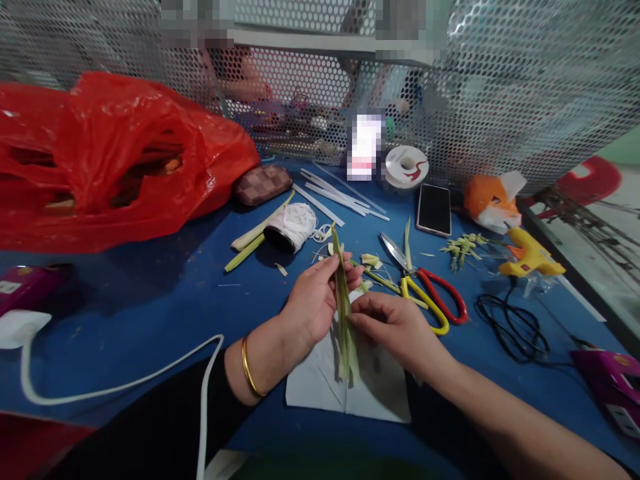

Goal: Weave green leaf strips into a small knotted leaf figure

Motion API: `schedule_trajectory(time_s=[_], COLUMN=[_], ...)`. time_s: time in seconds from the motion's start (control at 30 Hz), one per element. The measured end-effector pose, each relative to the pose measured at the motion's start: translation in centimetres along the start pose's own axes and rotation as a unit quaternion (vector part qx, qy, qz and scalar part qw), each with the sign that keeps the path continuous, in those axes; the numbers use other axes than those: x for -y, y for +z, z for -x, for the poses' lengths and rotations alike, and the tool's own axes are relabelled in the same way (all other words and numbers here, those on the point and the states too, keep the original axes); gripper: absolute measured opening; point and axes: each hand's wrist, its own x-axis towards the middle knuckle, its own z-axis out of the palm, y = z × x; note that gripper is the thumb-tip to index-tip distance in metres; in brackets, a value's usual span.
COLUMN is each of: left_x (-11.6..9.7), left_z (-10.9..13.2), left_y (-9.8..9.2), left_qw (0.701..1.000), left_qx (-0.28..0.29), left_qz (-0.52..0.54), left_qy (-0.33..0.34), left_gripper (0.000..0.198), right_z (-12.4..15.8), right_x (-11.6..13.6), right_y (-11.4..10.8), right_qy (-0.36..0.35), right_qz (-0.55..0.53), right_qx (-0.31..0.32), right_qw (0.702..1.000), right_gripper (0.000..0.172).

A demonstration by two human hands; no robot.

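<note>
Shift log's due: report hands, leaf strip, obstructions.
Left hand gripping leaf strip; right hand at its edge. Strip over white sheet. Scissors near right hand, not blocking.

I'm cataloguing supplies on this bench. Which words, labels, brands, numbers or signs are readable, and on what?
No text is readable.
White spool: red design and dark marks, illegible.
Lit screen: blurred out.
Left purple box: markings too small.
Right purple box: markings too small.
Yellow glue gun: small mark, unreadable.

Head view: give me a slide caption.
Left hand and right hand hold a green leafy strip above a white sheet, scissors nearby.
</note>
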Motion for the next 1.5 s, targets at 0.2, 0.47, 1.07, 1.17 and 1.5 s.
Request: schedule_trajectory(time_s=[0.2,0.47,1.07,1.17,1.5], left_x=[0.0,0.1,0.6,1.1,1.6], left_z=[0.0,0.1,1.5,1.9,3.1], left_y=[0.0,0.2,0.2,0.3,0.6], left_qw=[1.0,1.0,0.988,0.982,0.964], left_qx=[-0.003,-0.007,0.076,0.093,0.128], left_qz=[-0.006,-0.01,-0.131,-0.166,-0.234], left_qy=[-0.003,-0.012,0.002,0.014,-0.002], left_gripper=[0.021,0.024,0.015,0.023,0.033], right_z=[0.2,0.1,0.2,-0.1,-0.2], right_x=[0.0,-0.1,1.2,1.7,2.2], right_y=[0.0,0.1,-1.7,-1.9,-1.8], right_qy=[-0.026,-0.035,-0.105,-0.086,-0.065], right_qz=[0.016,0.027,-0.051,-0.125,-0.238], right_qx=[-0.022,-0.033,-0.194,-0.208,-0.168], right_qw=[0.999,0.998,0.974,0.966,0.954], right_gripper=[0.011,0.01,0.02,0.028,0.016])
